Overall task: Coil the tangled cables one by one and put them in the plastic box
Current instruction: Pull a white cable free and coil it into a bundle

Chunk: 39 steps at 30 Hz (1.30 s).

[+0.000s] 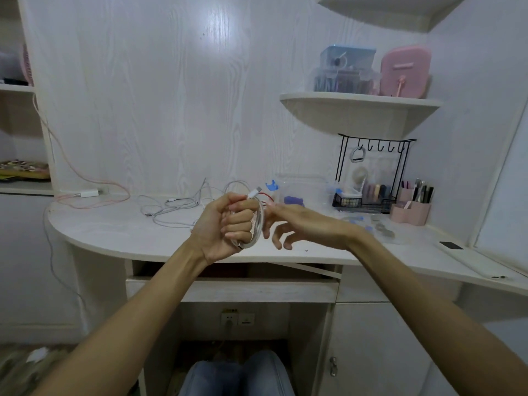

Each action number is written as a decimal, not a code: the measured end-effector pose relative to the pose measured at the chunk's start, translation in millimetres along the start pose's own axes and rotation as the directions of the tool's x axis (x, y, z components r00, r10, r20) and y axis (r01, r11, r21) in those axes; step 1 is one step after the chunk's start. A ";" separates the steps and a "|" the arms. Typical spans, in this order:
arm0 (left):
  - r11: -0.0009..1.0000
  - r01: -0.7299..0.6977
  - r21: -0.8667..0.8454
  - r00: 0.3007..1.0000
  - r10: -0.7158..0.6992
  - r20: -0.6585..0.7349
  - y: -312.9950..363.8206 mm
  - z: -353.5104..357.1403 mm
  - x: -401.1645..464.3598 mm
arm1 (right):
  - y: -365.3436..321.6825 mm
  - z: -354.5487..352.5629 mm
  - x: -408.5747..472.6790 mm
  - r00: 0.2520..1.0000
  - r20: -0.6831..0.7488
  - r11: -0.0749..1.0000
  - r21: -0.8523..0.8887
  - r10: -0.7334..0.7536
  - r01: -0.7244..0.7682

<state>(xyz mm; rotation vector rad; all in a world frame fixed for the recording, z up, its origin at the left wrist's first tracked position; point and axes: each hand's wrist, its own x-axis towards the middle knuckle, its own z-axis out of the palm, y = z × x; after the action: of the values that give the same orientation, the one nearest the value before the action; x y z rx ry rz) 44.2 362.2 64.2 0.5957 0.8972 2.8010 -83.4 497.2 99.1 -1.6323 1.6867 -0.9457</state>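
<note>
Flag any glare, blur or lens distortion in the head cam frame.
Head view: a bright glare patch on the wall panel; wide-angle bending curves the desk edge and side walls; right hand fingers slightly motion-blurred; left hand and its coiled cable reasonably sharp; under-desk area dim, corners soft.

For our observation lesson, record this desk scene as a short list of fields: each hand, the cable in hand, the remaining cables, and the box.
left hand: grips a coiled white cable, plug end sticking up
right hand: fingers relaxed, beside the coil, holding nothing
loose cables: tangled on the desk, behind the hands
plastic box: clear, on the desk behind the hands
</note>
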 end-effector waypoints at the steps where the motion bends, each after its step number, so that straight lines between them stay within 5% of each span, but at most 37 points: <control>1: 1.000 -0.017 -0.009 1.000 0.017 -0.002 1.6 -2.8 1.1 | 1.0 2.5 3.4 1.000 -0.002 1.000 -0.003 -0.012 0.012; 8: 0.999 -0.040 -0.006 0.997 0.040 -0.074 24.3 -36.0 13.0 | 28.2 2.9 41.8 0.994 -0.076 0.996 -0.048 -0.080 0.076; 13: 0.980 -0.026 0.199 0.947 0.088 -0.309 55.3 -76.1 41.4 | 63.1 -15.2 85.8 0.960 -0.281 0.999 0.024 -0.021 0.029; 16: 0.864 0.044 0.502 0.851 0.231 -0.471 73.6 -106.6 69.2 | 86.4 -30.3 110.0 0.932 -0.360 0.997 0.067 0.047 -0.025; 23: 0.649 0.144 0.747 0.683 0.481 -0.550 85.7 -170.5 148.0 | 137.1 -73.0 143.9 0.840 -0.535 0.995 0.048 0.095 -0.082; 28: 0.395 0.247 0.885 0.709 0.549 -0.443 75.0 -205.4 202.7 | 173.8 -111.2 149.3 0.765 -0.580 0.949 0.289 0.279 -0.127; 33: 0.501 0.201 0.842 0.743 0.482 -0.464 60.3 -231.6 235.3 | 202.8 -135.5 138.9 0.728 -0.617 0.949 0.270 0.299 -0.161; 39: 0.753 0.069 0.654 0.753 0.391 -0.529 51.5 -248.3 236.3 | 216.6 -159.9 107.2 0.790 -0.560 0.957 0.016 0.250 -0.291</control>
<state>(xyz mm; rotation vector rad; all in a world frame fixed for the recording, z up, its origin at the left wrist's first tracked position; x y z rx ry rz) -273.9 248.2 -13.2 -0.3294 2.0918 2.8243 -344.2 401.4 17.1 -1.1563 2.2936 -1.3093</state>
